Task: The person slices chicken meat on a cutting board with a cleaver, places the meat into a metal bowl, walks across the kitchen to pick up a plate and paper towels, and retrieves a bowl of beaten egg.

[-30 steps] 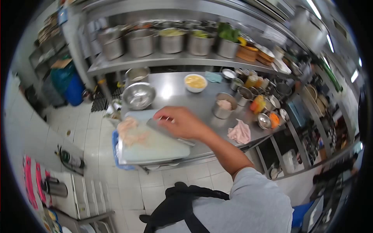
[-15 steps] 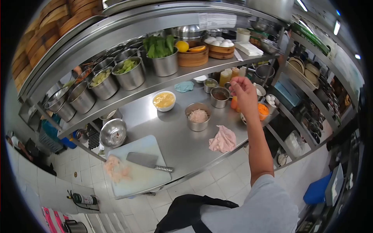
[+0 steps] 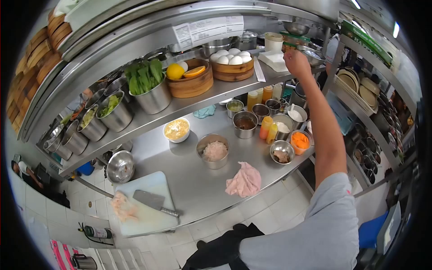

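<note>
My right hand (image 3: 297, 64) is raised at the right end of the upper shelf, its fingers curled closed; whatever they hold, if anything, is hidden. Just left of it lies a stack of white paper napkins (image 3: 274, 60), and a metal bowl (image 3: 311, 56) sits behind it to the right. On the counter below stand a metal pot of minced pale meat (image 3: 214, 151), a white bowl of yellow liquid (image 3: 177, 129) and a small bowl with a brownish piece (image 3: 282, 155). A pink cloth (image 3: 244, 180) lies near the front edge. My left hand is out of view.
A cleaver (image 3: 150, 199) lies on a white cutting board (image 3: 155, 180) beside raw meat strips (image 3: 122, 206). Above, the steel shelf (image 3: 186, 105) carries metal pots of greens and a wooden steamer of eggs (image 3: 231, 72). Squeeze bottles (image 3: 266, 127) stand by an orange-filled tub (image 3: 300, 141).
My right hand has risen from above the counter containers to the upper shelf, beside the napkins. The view has shifted right, and the small bowl with the brownish piece now shows fully.
</note>
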### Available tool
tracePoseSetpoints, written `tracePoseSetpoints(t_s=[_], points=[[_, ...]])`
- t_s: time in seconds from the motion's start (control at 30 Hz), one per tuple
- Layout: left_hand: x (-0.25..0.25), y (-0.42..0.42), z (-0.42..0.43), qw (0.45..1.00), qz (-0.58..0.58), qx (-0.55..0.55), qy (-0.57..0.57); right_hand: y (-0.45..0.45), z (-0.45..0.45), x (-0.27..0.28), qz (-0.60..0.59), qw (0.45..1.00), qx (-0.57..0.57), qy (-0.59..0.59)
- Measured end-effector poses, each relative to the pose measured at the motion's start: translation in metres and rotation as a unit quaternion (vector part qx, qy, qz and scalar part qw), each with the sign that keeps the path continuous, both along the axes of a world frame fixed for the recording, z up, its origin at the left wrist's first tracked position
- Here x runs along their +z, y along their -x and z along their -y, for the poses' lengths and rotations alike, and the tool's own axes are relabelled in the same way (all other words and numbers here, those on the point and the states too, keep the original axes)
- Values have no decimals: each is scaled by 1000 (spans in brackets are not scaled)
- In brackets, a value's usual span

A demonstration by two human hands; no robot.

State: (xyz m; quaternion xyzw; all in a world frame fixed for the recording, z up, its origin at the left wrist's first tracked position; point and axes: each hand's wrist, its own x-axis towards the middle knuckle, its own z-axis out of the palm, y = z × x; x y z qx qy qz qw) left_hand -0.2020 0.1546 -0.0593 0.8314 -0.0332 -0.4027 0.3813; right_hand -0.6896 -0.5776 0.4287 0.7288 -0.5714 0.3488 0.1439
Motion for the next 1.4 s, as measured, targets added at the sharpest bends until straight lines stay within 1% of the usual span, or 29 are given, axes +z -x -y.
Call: tracePoseSetpoints(t_s=[0.03, 0.07, 0.17, 0.3, 0.33, 0.43, 0.53, 0.63, 0.7, 0.73, 0.77, 0.8, 0.83, 0.87, 0.9, 0.93, 0.97, 1.0, 1.07, 1.17, 1.2, 1.27, 1.3, 1.37, 1.4], points=[[2, 9, 5, 1000, 4, 3, -5, 7, 15, 1, -67, 997, 3, -32], [3, 18, 9, 1000, 7, 4, -9, 16, 29, -4, -72, 996, 55, -26], [7, 44, 21, 1000, 11, 13, -13, 28, 65, -8, -79, 993, 67, -64], [12, 65, 29, 999, 22, 23, -16, 37, 74, -14, -12, 987, 134, -88], [13, 69, 28, 999, 25, 22, -17, 37, 73, -17, 19, 989, 133, -69], [14, 77, 27, 999, 37, 24, -25, 45, 79, -22, 153, 972, 149, -100], [16, 76, 12, 997, 52, 34, -34, 52, 82, -25, 227, 951, 173, -122], [20, 76, -31, 994, 74, 59, -50, 59, 85, -29, 277, 932, 230, -46], [17, 76, -94, 989, 92, 93, -66, 66, 88, -32, 445, 858, 253, -35], [12, 82, -138, 985, 106, 113, -76, 62, 55, -26, 525, 814, 250, -21], [8, 98, -189, 979, 124, 136, -89, 70, 53, -31, 608, 759, 229, -44], [1, 113, -243, 972, 146, 151, -101, 65, 46, -33, 693, 644, 323, -12], [-7, 131, -288, 964, 175, 165, -111, 58, 37, -31, 694, 621, 365, 8], [18, 163, -298, 954, 204, 186, -115, 40, 19, -31, 657, 640, 397, 28], [30, 186, -287, 924, 250, 236, -168, 28, 1, -26, 581, 696, 414, 80], [21, 192, -310, 931, 272, 188, -154, 12, -25, -16, 446, 784, 398, 169], [19, 206, -318, 927, 239, 199, -210, -2, -51, -1, 299, 841, 341, 297], [-9, 226, -334, 904, 284, 247, -203, -20, -71, 11, 223, 843, 301, 386], [-4, 259, -337, 898, 183, 331, -224, -77, -112, 27, 171, 819, 286, 466], [-43, 325, -355, 861, 108, 459, -188, -171, -189, 46, 175, 771, 317, 524], [-52, 343, -356, 862, 66, 458, -205, -208, -213, 49, 176, 760, 334, 529], [-92, 389, -374, 856, -16, 468, -220, -268, -285, 58, 153, 738, 337, 564], [-107, 410, -380, 847, -56, 479, -224, -298, -323, 63, 140, 728, 336, 581], [-125, 439, -382, 812, -131, 527, -213, -356, -406, 72, 116, 705, 326, 620], [-144, 457, -389, 808, -130, 538, -203, -387, -450, 78, 117, 681, 405, 599]])
